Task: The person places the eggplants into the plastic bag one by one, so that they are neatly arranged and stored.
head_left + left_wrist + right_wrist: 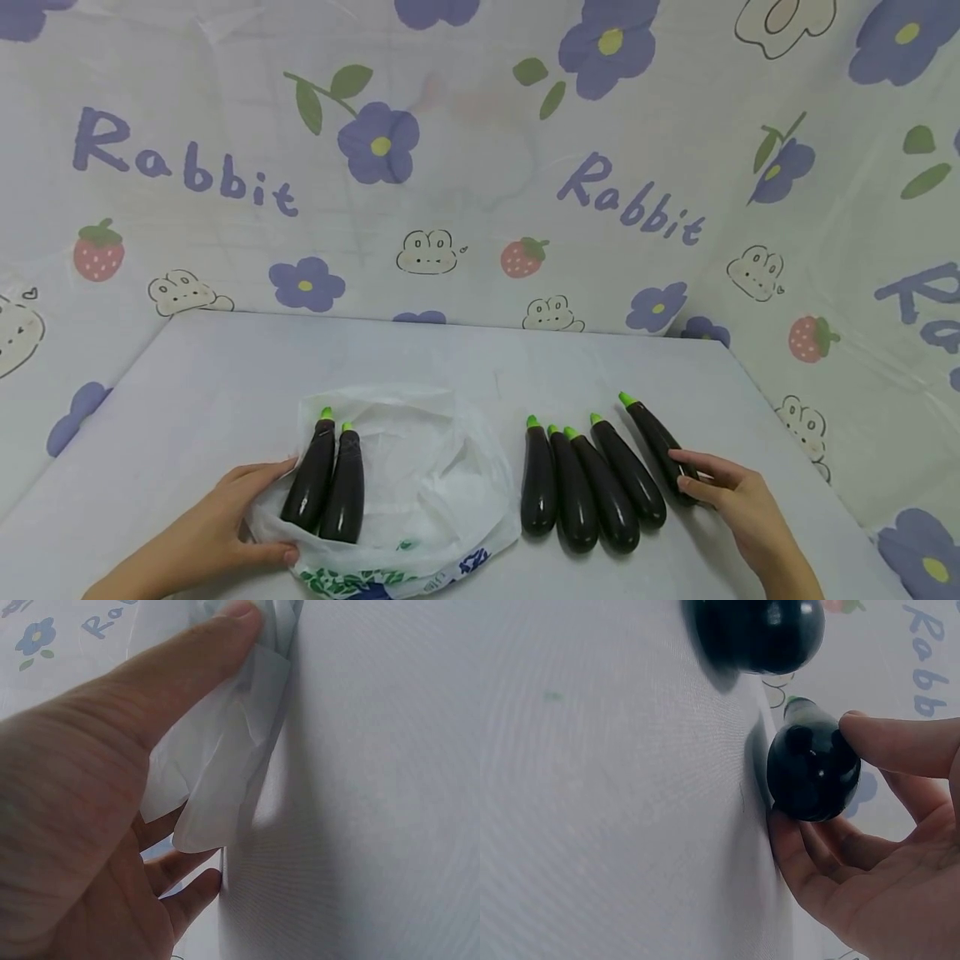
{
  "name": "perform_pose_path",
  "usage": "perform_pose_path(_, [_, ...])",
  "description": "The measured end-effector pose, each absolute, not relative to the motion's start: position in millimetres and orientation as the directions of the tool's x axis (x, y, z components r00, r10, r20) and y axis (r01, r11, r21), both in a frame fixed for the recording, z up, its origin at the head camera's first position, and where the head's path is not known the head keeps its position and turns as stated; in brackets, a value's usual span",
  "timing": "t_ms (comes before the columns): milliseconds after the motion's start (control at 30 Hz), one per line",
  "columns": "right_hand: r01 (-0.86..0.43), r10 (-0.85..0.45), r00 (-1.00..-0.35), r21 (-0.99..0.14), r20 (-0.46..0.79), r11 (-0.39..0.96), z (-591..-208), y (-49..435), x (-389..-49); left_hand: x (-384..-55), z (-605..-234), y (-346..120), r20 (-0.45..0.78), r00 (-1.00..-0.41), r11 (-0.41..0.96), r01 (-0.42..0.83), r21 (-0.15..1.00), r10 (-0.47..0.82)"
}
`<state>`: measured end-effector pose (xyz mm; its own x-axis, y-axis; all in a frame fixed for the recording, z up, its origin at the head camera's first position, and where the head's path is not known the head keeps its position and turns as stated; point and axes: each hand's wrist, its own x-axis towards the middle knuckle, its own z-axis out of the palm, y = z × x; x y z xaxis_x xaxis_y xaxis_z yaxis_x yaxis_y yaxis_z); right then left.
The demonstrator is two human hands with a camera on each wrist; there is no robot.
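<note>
A white plastic bag with green and blue print lies open at the left. Two dark eggplants with bright green stem ends are in it, the left one leaning beside the right one. My left hand holds the bag's left side, thumb near the front and fingers farther back; in the left wrist view, thin plastic hangs between thumb and fingers. At the right, my right hand grips an eggplant near its thick end, thumb on one side and fingers round the other.
Several more eggplants lie side by side between the bag and my right hand, stems pointing away. The white table meets a patterned cloth backdrop at the back, with cloth along the right side too.
</note>
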<state>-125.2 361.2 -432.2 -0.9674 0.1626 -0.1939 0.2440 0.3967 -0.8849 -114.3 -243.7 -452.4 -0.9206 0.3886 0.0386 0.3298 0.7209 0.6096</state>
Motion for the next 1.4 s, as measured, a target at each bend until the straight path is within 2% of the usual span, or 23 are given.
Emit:
perform_pose_path(367, [0.316,0.22,-0.943,-0.883,-0.251,0.347,-429,359,-126,-114,-452,-243,0.045,-0.919,0.715,0.335,0.613,0.392])
perform_pose_path(833, [0.334,0.248,-0.932,-0.893,-0.265,0.302,-425,352,-125,-114,-454,-243,0.038,-0.925,0.723,0.32,0.612,0.377])
perform_pose_path(1400, [0.22,0.238,-0.956,-0.954,-0.17,0.203,-416,334,-121,-113,-453,-243,0.044,-0.929,0.728,0.316,0.609,0.367])
